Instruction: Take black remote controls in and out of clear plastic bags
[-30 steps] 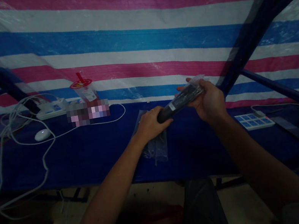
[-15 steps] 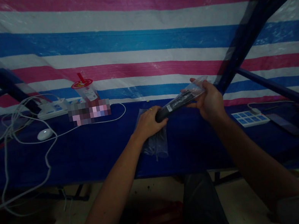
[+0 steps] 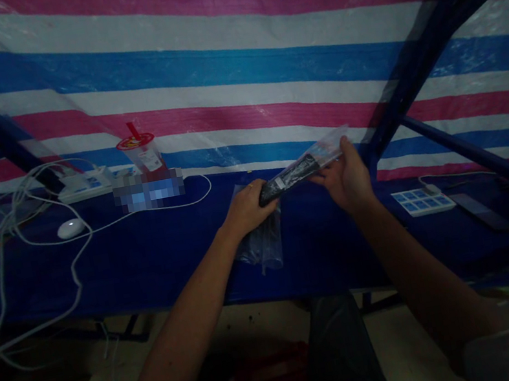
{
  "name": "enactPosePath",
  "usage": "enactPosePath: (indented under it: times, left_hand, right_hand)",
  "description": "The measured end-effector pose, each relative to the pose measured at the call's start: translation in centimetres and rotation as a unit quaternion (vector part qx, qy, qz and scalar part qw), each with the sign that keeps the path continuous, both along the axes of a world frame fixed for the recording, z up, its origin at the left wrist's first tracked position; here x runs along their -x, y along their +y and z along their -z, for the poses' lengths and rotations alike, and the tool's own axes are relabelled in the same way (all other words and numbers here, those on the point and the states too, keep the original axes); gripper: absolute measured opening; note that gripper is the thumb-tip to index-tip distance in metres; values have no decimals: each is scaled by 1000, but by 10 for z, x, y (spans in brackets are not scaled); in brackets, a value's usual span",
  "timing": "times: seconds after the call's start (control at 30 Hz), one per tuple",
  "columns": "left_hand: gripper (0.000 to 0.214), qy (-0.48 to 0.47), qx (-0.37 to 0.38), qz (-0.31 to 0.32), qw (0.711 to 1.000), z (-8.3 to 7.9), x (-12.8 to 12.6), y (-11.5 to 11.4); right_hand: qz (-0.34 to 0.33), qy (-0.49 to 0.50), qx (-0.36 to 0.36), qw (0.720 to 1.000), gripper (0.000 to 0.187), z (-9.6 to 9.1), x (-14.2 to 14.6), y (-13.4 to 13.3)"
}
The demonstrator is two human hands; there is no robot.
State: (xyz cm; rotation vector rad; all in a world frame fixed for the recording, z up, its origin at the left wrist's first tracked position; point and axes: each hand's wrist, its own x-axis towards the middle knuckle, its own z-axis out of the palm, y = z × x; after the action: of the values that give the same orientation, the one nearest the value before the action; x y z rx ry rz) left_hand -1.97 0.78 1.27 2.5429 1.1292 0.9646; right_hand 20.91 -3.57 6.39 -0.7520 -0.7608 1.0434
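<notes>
A long black remote-like device sits partly inside a clear plastic sleeve, held over a blue table. My left hand is closed around the device's lower left end. My right hand pinches the sleeve's upper right end, fingers closed on the plastic. Under my left hand a small heap of empty clear plastic bags lies on the table.
A drink cup with a red lid and straw, a white power strip, a white mouse and loose white cables lie at the left. A white keypad with blue keys and dark flat devices lie at the right. Dark frame bars slant overhead.
Both hands have drifted slightly away from me and downward with the device. More of the black device now lies within the clear sleeve.
</notes>
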Motion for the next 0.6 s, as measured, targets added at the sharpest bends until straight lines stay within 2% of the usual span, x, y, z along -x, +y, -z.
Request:
enactPosePath:
  times: [0.1, 0.17, 0.27, 0.43, 0.6]
  left_hand:
    - [38, 18, -9, -1, 1000, -1, 1, 0]
    - [40, 36, -13, 1, 999, -2, 1, 0]
    - [47, 54, -14, -6, 998, -4, 2, 1]
    - [45, 61, -25, -43, 997, -6, 14, 5]
    - [44, -6, -35, -104, 994, -7, 32, 13]
  right_hand:
    - [-59, -5, 38, 998, 27, 19, 11, 0]
    - [-53, 8, 55, 997, 28, 28, 15, 1]
    - [-24, 22, 57, 998, 33, 31, 10, 6]
    - [26, 33, 55, 998, 38, 26, -27, 19]
    - [52, 63, 57, 995, 35, 37, -69, 32]
